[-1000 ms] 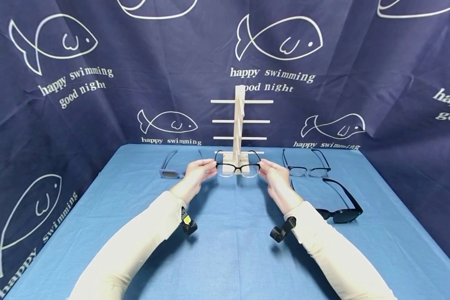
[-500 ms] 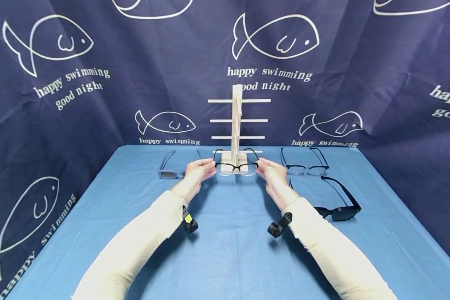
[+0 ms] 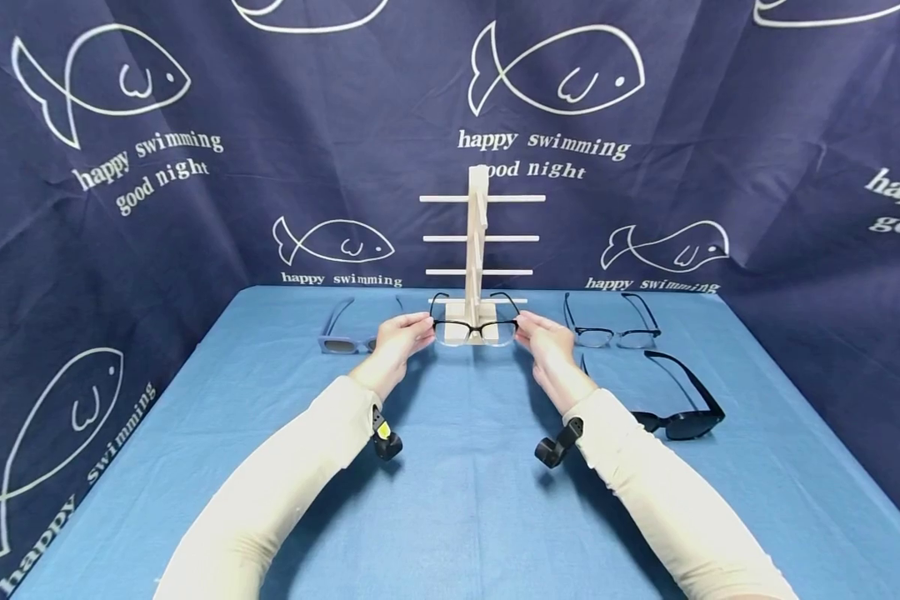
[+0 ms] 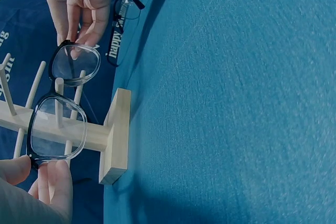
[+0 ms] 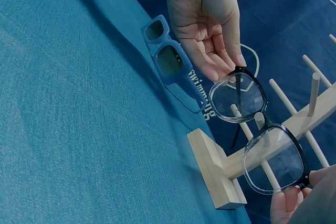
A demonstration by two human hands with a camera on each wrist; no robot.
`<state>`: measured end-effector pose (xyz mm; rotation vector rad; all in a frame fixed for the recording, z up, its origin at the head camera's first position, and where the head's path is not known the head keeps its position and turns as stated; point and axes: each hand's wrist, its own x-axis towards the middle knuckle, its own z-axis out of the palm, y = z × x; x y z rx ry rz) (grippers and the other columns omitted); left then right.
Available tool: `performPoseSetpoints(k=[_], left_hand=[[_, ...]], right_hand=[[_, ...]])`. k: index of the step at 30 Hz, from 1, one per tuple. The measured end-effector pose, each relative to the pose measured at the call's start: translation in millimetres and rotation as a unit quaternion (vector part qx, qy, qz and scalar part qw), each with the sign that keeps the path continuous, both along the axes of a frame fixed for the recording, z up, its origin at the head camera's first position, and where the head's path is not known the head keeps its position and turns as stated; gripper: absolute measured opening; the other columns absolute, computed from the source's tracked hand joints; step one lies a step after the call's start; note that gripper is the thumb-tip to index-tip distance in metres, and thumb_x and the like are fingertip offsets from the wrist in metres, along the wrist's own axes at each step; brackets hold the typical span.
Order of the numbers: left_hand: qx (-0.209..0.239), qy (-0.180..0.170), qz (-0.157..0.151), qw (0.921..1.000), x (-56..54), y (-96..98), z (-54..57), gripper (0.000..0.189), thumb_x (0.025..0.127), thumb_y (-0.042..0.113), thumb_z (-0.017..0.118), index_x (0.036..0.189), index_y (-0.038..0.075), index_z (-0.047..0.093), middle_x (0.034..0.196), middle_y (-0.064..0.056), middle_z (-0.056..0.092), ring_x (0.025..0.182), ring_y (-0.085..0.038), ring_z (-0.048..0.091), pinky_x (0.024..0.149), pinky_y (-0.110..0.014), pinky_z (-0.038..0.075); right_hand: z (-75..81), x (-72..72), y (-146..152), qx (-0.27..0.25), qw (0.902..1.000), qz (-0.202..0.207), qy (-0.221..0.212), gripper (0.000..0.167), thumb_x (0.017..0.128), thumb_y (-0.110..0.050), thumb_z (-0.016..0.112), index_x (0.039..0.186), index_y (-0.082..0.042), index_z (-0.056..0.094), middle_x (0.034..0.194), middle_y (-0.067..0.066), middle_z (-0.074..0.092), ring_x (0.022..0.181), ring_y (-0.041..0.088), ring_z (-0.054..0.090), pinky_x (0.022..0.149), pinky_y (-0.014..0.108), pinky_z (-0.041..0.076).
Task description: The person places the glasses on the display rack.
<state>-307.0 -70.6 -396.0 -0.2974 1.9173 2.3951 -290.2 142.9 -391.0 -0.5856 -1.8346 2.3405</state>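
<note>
A pair of eyeglasses (image 3: 475, 328) with a black upper rim and clear lower rim is held level in front of a wooden glasses stand (image 3: 477, 225). My left hand (image 3: 399, 343) pinches its left hinge corner between thumb and fingers. At the opposite corner my right hand (image 3: 552, 348) grips the frame the same way. Both temples are unfolded and point back past the stand's lowest bar. In the left wrist view the lenses (image 4: 58, 129) overlap the pegs and crossbars, and the bridge is close by a short peg (image 4: 59, 100).
Blue-framed sunglasses (image 3: 341, 346) lie left of the stand, partly behind my left hand. On the right are dark-rimmed eyeglasses (image 3: 615, 337) and, nearer, black sunglasses (image 3: 686, 425). A dark blue fish-print curtain (image 3: 390, 100) hangs behind the blue cloth (image 3: 465, 500).
Both hands have moved the eyeglasses slightly up and toward the stand, so the temple tips show higher against the lowest bar. The other glasses stay put.
</note>
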Motion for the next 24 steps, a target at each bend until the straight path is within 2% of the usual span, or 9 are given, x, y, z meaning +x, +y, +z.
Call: performPoseSetpoints(k=[7,9,11,14,15,20,24], left_hand=[[-0.005,-0.012,0.005,0.9999,1.8,1.0,1.7,0.032,0.091,0.000,0.064,0.122,-0.008,0.062,0.101,-0.017,0.070,0.079,-0.014,0.068,0.094,-0.034,0.057],[-0.008,-0.012,0.004,0.9999,2.2,1.3,2.1,0.032,0.091,0.000,0.063,0.123,-0.008,0.062,0.105,-0.019,0.070,0.084,-0.020,0.069,0.096,-0.035,0.056],[-0.014,-0.011,-0.001,0.9998,2.1,1.8,2.3,0.033,0.092,0.001,0.063,0.124,-0.008,0.061,0.113,-0.023,0.068,0.097,-0.028,0.069,0.099,-0.036,0.055],[-0.024,-0.007,-0.012,0.9996,1.6,1.6,2.1,0.035,0.093,0.003,0.062,0.126,-0.009,0.059,0.122,-0.027,0.063,0.114,-0.035,0.062,0.101,-0.037,0.053],[-0.027,-0.007,-0.015,0.9995,1.5,1.5,1.8,0.035,0.094,0.003,0.061,0.127,-0.009,0.058,0.123,-0.027,0.062,0.116,-0.036,0.061,0.102,-0.037,0.053],[-0.029,-0.008,-0.017,0.9994,1.7,-0.4,0.0,0.036,0.094,0.004,0.061,0.127,-0.009,0.057,0.123,-0.027,0.062,0.100,-0.025,0.067,0.102,-0.036,0.052],[-0.025,-0.007,-0.011,0.9996,3.7,-0.5,-0.5,0.038,0.093,0.003,0.062,0.129,-0.008,0.056,0.124,-0.026,0.062,0.088,-0.013,0.066,0.102,-0.035,0.053]], right_hand=[[-1.8,0.7,-0.4,-0.006,1.0000,-0.004,0.004,0.037,0.093,-0.006,0.061,0.129,0.003,0.059,0.132,0.019,0.059,0.067,-0.001,0.062,0.100,0.033,0.053],[-2.4,1.0,-0.8,-0.005,1.0000,-0.006,0.006,0.037,0.094,-0.007,0.061,0.128,0.004,0.059,0.132,0.021,0.058,0.066,-0.001,0.062,0.098,0.031,0.055],[-2.7,1.4,-0.8,-0.002,1.0000,-0.007,0.005,0.037,0.094,-0.009,0.061,0.128,0.004,0.059,0.132,0.023,0.057,0.066,-0.001,0.062,0.093,0.027,0.057],[-3.0,2.4,0.1,-0.003,1.0000,-0.008,0.002,0.038,0.095,-0.010,0.061,0.129,0.004,0.058,0.133,0.023,0.057,0.067,0.000,0.062,0.090,0.024,0.057],[-3.0,2.8,0.7,-0.005,0.9999,-0.009,0.003,0.038,0.094,-0.010,0.061,0.130,0.004,0.058,0.133,0.023,0.057,0.069,0.001,0.063,0.091,0.025,0.057],[-1.3,4.8,3.2,-0.014,0.9998,-0.008,0.008,0.042,0.092,-0.008,0.062,0.132,0.005,0.055,0.134,0.020,0.057,0.079,0.006,0.065,0.101,0.031,0.053],[0.2,6.5,4.3,-0.015,0.9999,-0.001,0.007,0.043,0.092,-0.006,0.060,0.134,0.005,0.053,0.136,0.017,0.056,0.093,0.014,0.065,0.104,0.033,0.051]])
